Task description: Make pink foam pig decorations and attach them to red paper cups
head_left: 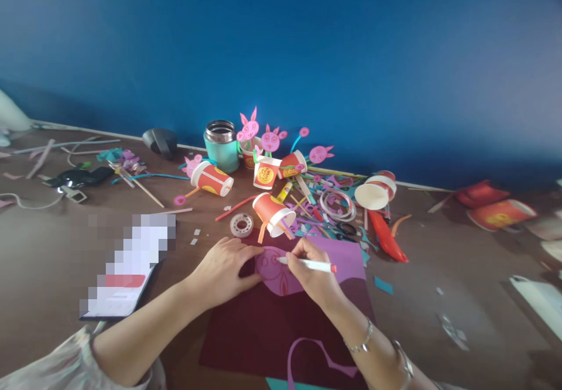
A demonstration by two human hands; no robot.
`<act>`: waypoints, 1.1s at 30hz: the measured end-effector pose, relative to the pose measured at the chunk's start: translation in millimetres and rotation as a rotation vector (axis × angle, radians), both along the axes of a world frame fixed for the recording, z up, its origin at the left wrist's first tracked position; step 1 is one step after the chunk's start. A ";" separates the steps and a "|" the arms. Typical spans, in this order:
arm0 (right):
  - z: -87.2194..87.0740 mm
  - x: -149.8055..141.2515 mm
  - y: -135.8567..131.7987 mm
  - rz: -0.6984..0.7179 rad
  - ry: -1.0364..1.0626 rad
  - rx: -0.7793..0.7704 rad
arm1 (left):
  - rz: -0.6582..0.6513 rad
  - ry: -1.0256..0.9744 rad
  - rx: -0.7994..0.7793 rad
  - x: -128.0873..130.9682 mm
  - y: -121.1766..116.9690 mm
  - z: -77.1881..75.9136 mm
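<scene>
My right hand [314, 270] is closed around a white felt-tip pen [311, 264] with a red end. The pen's tip touches a piece of pink paper [268, 272] on which a red-outlined animal face is drawn. At the paper's left edge, the thumb and index finger of my left hand [226, 267] hold it, one above the other with a gap between them. The paper lies over a dark red sheet [246, 337]. A larger pink sheet [346, 255] with a curved cut edge reaches out behind my right hand.
Red paper cups with straw legs [274, 214] and pink animal faces [271, 139] stand or lie beyond my hands. Nearby are a tape roll [241, 225], scissors [346, 229], a teal flask [220, 147] and paper scraps. A phone [132, 273] lies left, a blue wall [281, 44] behind.
</scene>
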State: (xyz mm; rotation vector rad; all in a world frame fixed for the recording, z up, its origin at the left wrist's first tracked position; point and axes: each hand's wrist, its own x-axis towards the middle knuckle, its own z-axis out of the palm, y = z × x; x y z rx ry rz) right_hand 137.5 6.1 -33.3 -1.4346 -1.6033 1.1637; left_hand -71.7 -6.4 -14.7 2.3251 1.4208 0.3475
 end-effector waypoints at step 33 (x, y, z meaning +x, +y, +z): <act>5.7 -1.3 -1.2 0.004 -0.060 0.003 | 0.000 -0.003 0.016 -0.6 0.3 -0.2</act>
